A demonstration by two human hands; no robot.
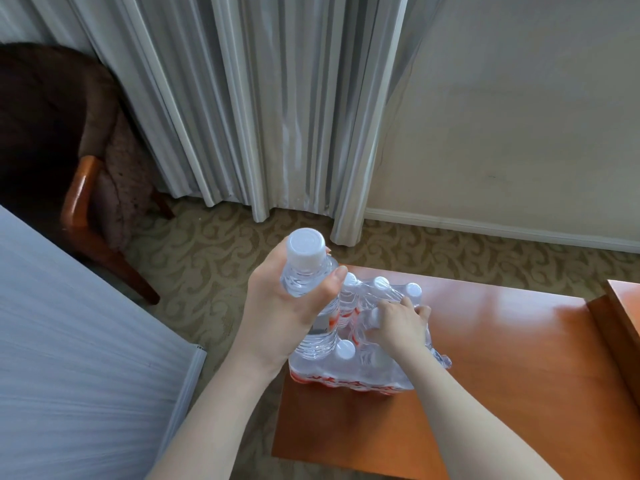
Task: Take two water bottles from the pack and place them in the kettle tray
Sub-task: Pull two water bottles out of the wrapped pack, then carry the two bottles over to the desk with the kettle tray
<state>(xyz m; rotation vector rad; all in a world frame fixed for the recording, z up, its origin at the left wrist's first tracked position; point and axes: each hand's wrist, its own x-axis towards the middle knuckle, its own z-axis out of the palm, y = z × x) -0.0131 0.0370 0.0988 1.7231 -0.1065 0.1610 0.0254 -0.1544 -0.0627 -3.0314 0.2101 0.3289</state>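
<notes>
Left hand (287, 299) at the centre of the frame, fingers wrapped tight round the shoulder of 1 water bottle (311, 299), white cap pointing up toward the camera. Bottle lifted clear above the pack (367, 344), base hanging just over the pack's left edge, so looks like bottle 1 of 2 is out already.

Right hand (398, 323) just right of centre, down on top of the pack, fingers curled in among the caps and the shrink wrap. Probably closing on bottle 2, but can't tell for sure whether it's actually got hold of a bottle or only the plastic, too much crinkled film in the way.

Pack sitting on the near-left corner of the orange wooden table (502, 341), lower middle of the frame, several white caps poking through the torn wrap, red labels showing along the bottom edge.

Kettle tray nowhere in sight. Maybe off past the right edge of the frame where another wooden surface (623, 306) starts, but that's a guess.

So roughly: 1 bottle in hand, 1 still to pull free, 0 placed. Both carries and both set-downs left to do.
</notes>
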